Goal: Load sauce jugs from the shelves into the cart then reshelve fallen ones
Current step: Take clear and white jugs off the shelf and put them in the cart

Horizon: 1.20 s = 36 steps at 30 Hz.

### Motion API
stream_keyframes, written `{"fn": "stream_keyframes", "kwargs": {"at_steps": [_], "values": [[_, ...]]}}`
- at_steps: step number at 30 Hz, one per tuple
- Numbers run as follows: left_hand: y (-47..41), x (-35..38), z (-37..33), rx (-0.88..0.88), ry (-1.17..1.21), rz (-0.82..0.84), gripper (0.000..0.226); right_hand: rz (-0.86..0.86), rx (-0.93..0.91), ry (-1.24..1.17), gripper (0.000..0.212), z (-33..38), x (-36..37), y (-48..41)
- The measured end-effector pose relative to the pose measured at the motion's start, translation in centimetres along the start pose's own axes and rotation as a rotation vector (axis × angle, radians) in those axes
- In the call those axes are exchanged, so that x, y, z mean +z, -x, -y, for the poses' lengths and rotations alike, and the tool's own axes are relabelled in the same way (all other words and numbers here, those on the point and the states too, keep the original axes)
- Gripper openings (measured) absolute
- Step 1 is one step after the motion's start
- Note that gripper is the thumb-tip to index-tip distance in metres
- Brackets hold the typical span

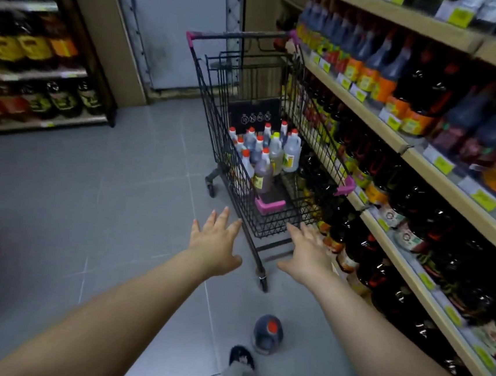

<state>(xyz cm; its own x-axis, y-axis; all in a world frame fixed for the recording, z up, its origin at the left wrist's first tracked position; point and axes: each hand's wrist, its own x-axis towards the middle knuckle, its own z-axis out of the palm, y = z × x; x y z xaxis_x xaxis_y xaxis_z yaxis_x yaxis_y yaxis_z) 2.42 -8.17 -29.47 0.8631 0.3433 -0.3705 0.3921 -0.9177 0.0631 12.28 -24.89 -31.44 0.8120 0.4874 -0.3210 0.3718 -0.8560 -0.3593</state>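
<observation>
- Left hand (215,245) and right hand (306,257) – both released, fingers spread straight, grasping nothing.
- Black wire-mesh cart (273,223), pink plastic corners, just ahead of the fingertips.
- Red-capped translucent jugs (262,156) upright inside, farther beyond both palms.
- Rounded dark jug (267,332) (red cap facing the camera) on smooth grey tiles – behind the hands, under the right forearm.

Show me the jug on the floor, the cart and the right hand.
jug on the floor (264,339), head view, dark body beside the red cap.
cart (270,223), head view, its near wire wall.
right hand (310,254), head view, its back.
</observation>
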Motion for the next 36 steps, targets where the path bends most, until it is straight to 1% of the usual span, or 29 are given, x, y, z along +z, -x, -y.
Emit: {"fn": "stream_keyframes", "kwargs": {"at_steps": [5, 9, 12, 15, 21, 24, 26, 27, 29, 30, 32, 33, 34, 36], "values": [[-6.8, -3.2, 2.1, 0.008, 0.010, -0.038, 0.083, -0.038, 0.000, -0.021, 0.084, 1.8, -0.7, -8.0], [-11.7, -6.1, 3.3, 0.011, 0.003, -0.046, 0.082, -0.018, -0.008, -0.061, 0.085, 3.3, -1.9, -13.8], [-15.3, -7.8, 4.0, 0.032, 0.021, -0.072, 0.081, -0.031, -0.007, -0.046, 0.085, 4.4, -3.0, -17.7], [-19.0, -8.7, 4.4, 0.072, 0.029, -0.055, 0.081, -0.021, 0.003, -0.040, 0.085, 5.4, -3.8, -21.1], [-27.8, -9.7, 6.0, 0.176, 0.062, -0.007, 0.083, -0.001, 0.093, -0.096, 0.082, 6.2, -3.6, -28.3], [-32.7, -10.4, 7.2, 0.250, 0.128, 0.000, 0.086, -0.023, 0.161, -0.137, 0.078, 6.5, -3.4, -31.7], [-35.6, -10.9, 7.8, 0.302, 0.238, 0.024, 0.083, -0.041, 0.207, -0.149, 0.075, 6.7, -3.1, -33.9], [-36.9, -11.1, 7.9, 0.313, 0.314, 0.050, 0.078, -0.040, 0.228, -0.158, 0.073, 6.8, -2.9, -35.0], [-39.9, -10.8, 7.9, 0.308, 0.548, 0.101, 0.058, -0.030, 0.254, -0.184, 0.069, 6.8, -2.5, -37.0], [-41.3, -10.5, 7.7, 0.280, 0.715, 0.114, 0.047, -0.026, 0.270, -0.196, 0.068, 6.7, -2.3, -37.9], [-43.8, -9.4, 7.3, 0.057, 1.061, 0.228, 0.032, -0.016, 0.321, -0.232, 0.067, 6.3, -2.0, -39.8], [-45.2, -8.3, 7.1, -0.068, 1.214, 0.280, 0.032, -0.006, 0.339, -0.257, 0.068, 6.0, -1.9, -40.6], [-46.4, -7.5, 6.8, -0.173, 1.334, 0.315, 0.035, 0.003, 0.352, -0.283, 0.068, 5.8, -1.8, -41.6], [-48.9, -6.2, 6.2, -0.345, 1.456, 0.364, 0.053, 0.025, 0.378, -0.311, 0.067, 5.2, -1.5, -43.6]]}}
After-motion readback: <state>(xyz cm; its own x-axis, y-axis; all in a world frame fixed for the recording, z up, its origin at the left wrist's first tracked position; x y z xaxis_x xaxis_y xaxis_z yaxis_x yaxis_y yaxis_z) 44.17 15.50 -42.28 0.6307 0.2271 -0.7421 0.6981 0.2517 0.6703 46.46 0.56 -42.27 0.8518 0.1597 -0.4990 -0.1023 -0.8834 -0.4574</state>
